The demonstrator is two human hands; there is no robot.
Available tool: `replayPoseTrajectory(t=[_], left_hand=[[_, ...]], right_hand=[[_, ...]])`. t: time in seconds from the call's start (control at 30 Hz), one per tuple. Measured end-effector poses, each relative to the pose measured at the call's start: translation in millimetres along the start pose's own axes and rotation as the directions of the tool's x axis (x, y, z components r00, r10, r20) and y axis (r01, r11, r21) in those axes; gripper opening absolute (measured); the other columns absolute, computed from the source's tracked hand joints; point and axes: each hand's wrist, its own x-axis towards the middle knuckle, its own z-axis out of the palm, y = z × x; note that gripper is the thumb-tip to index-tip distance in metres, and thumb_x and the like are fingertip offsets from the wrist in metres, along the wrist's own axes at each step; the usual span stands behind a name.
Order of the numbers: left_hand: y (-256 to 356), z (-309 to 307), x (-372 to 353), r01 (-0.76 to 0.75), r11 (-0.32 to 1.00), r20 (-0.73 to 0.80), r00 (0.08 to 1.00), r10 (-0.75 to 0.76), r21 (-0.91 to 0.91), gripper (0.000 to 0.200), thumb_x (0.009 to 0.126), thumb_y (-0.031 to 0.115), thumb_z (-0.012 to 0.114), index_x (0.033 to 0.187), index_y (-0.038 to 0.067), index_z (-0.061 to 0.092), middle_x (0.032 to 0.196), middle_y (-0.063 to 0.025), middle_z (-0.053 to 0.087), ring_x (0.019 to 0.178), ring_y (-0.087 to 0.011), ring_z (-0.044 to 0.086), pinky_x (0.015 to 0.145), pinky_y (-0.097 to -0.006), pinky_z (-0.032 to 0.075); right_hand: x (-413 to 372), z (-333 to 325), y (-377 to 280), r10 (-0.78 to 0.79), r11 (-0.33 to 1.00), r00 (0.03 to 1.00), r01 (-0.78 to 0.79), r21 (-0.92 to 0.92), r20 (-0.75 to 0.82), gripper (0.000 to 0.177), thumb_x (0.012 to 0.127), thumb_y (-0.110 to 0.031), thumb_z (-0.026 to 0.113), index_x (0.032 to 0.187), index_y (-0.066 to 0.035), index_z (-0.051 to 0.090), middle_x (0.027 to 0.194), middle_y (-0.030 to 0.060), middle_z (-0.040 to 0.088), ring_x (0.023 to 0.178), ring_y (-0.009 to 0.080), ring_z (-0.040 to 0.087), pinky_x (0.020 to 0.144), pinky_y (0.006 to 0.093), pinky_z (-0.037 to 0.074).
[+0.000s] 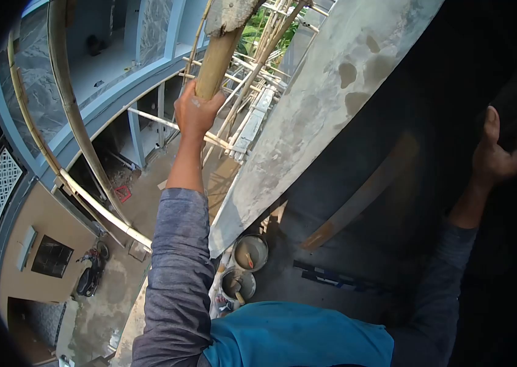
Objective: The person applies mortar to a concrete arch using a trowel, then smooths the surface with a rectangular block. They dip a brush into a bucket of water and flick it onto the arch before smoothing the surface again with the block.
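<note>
My left hand [198,113] is closed around a thick bamboo pole [217,64], just below a mortar-crusted concrete piece [230,16] at its top. To the right of that hand, a grey plastered concrete ledge [307,116] with damp patches slants across the view. In deep shadow at the far right is my right hand [498,160], thumb pointing up and fingers bent about a dark shape I cannot make out. Below the ledge stand two buckets, one [263,254] above the other [252,287], with mortar and tools in them.
A long board [365,189] leans in the shade, above a dark bar [332,276] on the floor. Bamboo scaffolding poles [102,211] cross the left side, over a drop to the ground. A motorbike [90,272] is parked below, beside a beige wall [41,229].
</note>
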Motion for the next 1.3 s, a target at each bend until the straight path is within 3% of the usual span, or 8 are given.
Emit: replayPoseTrajectory(t=[0.07,0.17,0.27,0.37,0.5,0.73,1.07,1.3], left_hand=[[-0.2,1.7,-0.6,-0.034,0.999,0.010,0.999,0.034,0.042,0.043,0.068,0.034,0.074,0.099,0.005,0.067,0.080,-0.0096,0.069,0.075,-0.0187,0.064,0.074,-0.0329,0.050],[-20.1,3.7,8.8,-0.105,0.987,0.064,0.993,0.098,0.122,0.043,0.072,0.037,0.077,0.092,0.001,0.065,0.077,-0.0090,0.068,0.068,-0.0174,0.066,0.067,-0.0304,0.051],[-23.3,0.8,14.2,-0.065,0.994,0.179,0.981,0.079,-0.083,0.035,0.077,0.021,0.077,0.093,-0.007,0.063,0.084,-0.0114,0.067,0.074,-0.0211,0.070,0.066,-0.0308,0.055],[-20.4,1.4,14.7,0.071,0.989,0.235,0.971,-0.038,-0.133,0.033,0.085,0.013,0.067,0.107,-0.012,0.060,0.100,-0.0200,0.066,0.091,-0.0318,0.068,0.081,-0.0383,0.055],[-99.4,-45.6,81.8,0.210,0.974,0.562,0.797,-0.219,0.081,0.039,0.094,0.025,0.050,0.106,-0.010,0.060,0.102,-0.0214,0.066,0.094,-0.0322,0.064,0.083,-0.0426,0.053],[-108.1,-37.5,45.3,-0.049,0.942,0.353,0.932,-0.076,0.332,0.047,0.093,0.035,0.048,0.111,-0.007,0.059,0.100,-0.0197,0.065,0.096,-0.0317,0.062,0.085,-0.0446,0.050],[-128.5,29.1,5.7,-0.267,0.872,0.406,0.909,0.087,0.410,0.050,0.092,0.039,0.050,0.113,-0.006,0.058,0.106,-0.0194,0.062,0.098,-0.0316,0.061,0.086,-0.0442,0.050],[-153.4,48.7,-14.3,-0.331,0.838,0.441,0.889,0.123,0.434,0.051,0.091,0.041,0.051,0.114,-0.005,0.057,0.110,-0.0192,0.060,0.100,-0.0315,0.061,0.086,-0.0439,0.049]], right_hand=[[-100.0,-25.8,-39.3,0.484,0.744,0.813,-0.577,0.337,0.325,0.068,0.086,-0.013,0.065,0.140,0.007,0.029,0.124,0.0169,0.049,0.104,0.0204,0.057,0.089,0.0321,0.051],[-258.2,-84.0,-92.3,0.750,-0.102,0.157,-0.932,0.348,0.643,0.059,0.088,-0.022,0.054,0.138,0.003,0.034,0.123,0.0119,0.051,0.111,0.0180,0.051,0.098,0.0332,0.041],[-400.2,-178.3,-178.3,0.561,-0.740,-0.589,-0.672,0.034,0.581,0.049,0.091,-0.029,0.052,0.134,-0.005,0.042,0.115,0.0080,0.057,0.108,0.0241,0.056,0.095,0.0393,0.045],[-499.5,-284.6,-274.1,0.125,-0.971,-0.917,-0.190,-0.142,0.378,0.057,0.089,-0.042,0.059,0.133,-0.007,0.047,0.123,0.0090,0.056,0.110,0.0271,0.057,0.095,0.0417,0.044],[-524.8,-369.0,-357.6,-0.346,-0.890,-0.929,0.281,-0.360,0.130,0.060,0.085,-0.042,0.061,0.135,-0.011,0.048,0.118,0.0058,0.057,0.106,0.0214,0.055,0.090,0.0376,0.044],[-644.1,-417.8,-498.2,-0.656,-0.594,-0.748,0.428,-0.681,0.103,0.052,0.085,-0.049,0.062,0.124,-0.014,0.057,0.109,0.0022,0.060,0.097,0.0156,0.058,0.083,0.0341,0.045],[-846.7,-366.0,-692.9,-0.628,-0.508,-0.776,0.465,-0.725,-0.058,0.058,0.088,-0.056,0.057,0.131,-0.018,0.053,0.126,0.0038,0.057,0.111,0.0191,0.054,0.091,0.0476,0.042],[-889.6,-338.2,-737.1,-0.510,-0.156,-0.836,0.321,-0.934,-0.202,0.067,0.088,-0.056,0.058,0.137,-0.013,0.047,0.135,0.0107,0.051,0.117,0.0298,0.053,0.093,0.0512,0.044]])
